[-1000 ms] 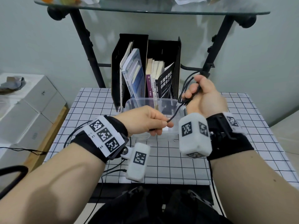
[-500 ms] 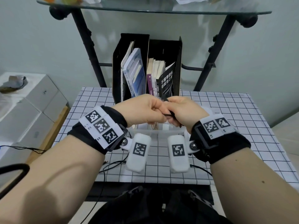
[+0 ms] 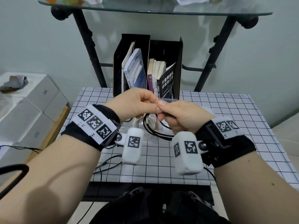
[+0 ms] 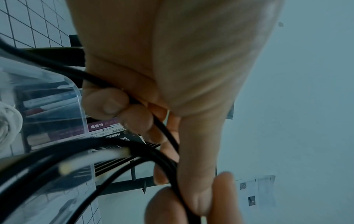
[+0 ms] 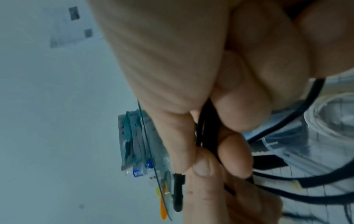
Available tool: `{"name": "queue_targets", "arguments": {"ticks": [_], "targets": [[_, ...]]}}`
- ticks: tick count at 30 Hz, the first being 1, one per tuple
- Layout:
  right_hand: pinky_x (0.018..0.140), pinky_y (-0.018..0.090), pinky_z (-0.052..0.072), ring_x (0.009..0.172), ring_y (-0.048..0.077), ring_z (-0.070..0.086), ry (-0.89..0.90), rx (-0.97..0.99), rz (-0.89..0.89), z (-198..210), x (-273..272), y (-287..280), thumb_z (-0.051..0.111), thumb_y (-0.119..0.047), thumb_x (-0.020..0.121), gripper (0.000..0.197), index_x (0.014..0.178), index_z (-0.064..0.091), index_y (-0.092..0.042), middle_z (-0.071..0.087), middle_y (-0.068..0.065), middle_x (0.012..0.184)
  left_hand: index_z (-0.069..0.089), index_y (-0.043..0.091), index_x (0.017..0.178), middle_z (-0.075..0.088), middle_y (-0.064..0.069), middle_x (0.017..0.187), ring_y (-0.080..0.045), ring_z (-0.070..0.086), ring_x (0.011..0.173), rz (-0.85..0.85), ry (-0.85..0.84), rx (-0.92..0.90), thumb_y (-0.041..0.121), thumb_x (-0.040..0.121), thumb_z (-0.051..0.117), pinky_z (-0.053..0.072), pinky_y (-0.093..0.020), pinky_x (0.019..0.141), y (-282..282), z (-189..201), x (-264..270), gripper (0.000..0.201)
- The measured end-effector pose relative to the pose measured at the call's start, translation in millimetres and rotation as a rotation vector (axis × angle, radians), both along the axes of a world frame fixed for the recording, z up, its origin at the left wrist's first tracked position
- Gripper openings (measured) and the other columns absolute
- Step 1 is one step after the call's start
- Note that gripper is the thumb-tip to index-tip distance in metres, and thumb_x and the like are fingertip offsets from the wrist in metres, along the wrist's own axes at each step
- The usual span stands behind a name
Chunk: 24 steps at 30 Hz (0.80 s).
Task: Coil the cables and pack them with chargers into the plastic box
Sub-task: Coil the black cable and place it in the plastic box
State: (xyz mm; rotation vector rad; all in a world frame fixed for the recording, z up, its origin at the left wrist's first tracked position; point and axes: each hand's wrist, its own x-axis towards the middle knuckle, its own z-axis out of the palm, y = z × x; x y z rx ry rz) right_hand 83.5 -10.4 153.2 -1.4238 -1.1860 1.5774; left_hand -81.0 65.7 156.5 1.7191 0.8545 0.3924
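Note:
Both hands meet above the clear plastic box (image 3: 168, 99) at the table's middle. My left hand (image 3: 150, 102) and right hand (image 3: 161, 110) grip the same black cable (image 3: 153, 131), whose loops hang below them in front of and over the box. In the left wrist view, curled fingers (image 4: 114, 103) hold the black cable (image 4: 166, 136) against the palm. The right wrist view shows a thumb and fingers (image 5: 235, 151) pinching the bunched black cable (image 5: 203, 128). A coiled white cable (image 3: 152, 125) lies inside the box. No charger is visible.
A black file holder with books (image 3: 148, 65) stands right behind the box. A glass shelf (image 3: 145, 10) on black legs spans overhead. The checked tablecloth (image 3: 226, 110) covers the table. Thin black wires (image 3: 110, 162) trail over the front edge. White boxes (image 3: 32, 102) are stacked on the left.
My right hand came down from the upper right to meet the left hand. Both hands now hold the cable together, and its loops hang beneath them.

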Motion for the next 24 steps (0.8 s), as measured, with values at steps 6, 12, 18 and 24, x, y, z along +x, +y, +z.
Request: {"name": "queue_targets", "arguments": {"ticks": [6,12,18,24], "targets": [[0.041,0.021,0.009,0.029,0.006,0.015,0.436,-0.007,-0.102,2.7,5.0,-5.2,0.036,-0.041,0.099,0.042,0.072,0.049,-0.012,0.02,-0.008,0.037,0.068,0.007,0.104,0.068,-0.014,0.1,-0.034,0.059,0.09,0.058,-0.162,-0.075,0.044,0.085,0.057,0.05,-0.037,0.086,-3.0,-7.7,0.0,0.043],[0.044,0.025,0.008,0.028,0.006,0.016,0.601,0.017,-0.205,2.7,0.6,-1.9,0.032,-0.044,0.1,0.045,0.07,0.048,-0.014,0.021,-0.007,0.036,0.059,0.008,0.085,0.057,-0.005,0.062,-0.018,0.058,0.055,0.116,-0.286,-0.132,0.039,0.097,0.041,0.049,-0.034,0.063,-10.0,-5.0,12.7,0.038],[0.05,0.026,0.036,0.034,0.013,0.035,0.584,-0.079,-0.221,-1.0,-1.3,1.3,0.033,-0.041,0.099,0.047,0.07,0.055,-0.012,0.04,-0.001,0.043,0.053,0.012,0.072,0.036,0.006,0.044,-0.009,0.036,0.038,0.166,-0.309,-0.081,0.031,0.1,0.04,0.038,-0.019,0.045,-10.6,-7.0,17.6,0.036],[0.053,0.029,0.01,0.03,0.009,0.02,0.588,-0.118,-0.192,-5.3,-5.0,3.7,0.033,-0.044,0.099,0.044,0.074,0.051,-0.013,0.028,-0.005,0.039,0.051,0.011,0.071,0.031,0.008,0.04,-0.007,0.028,0.034,0.193,-0.3,-0.107,0.033,0.1,0.039,0.031,-0.019,0.039,-13.6,-14.0,20.7,0.038]]}}
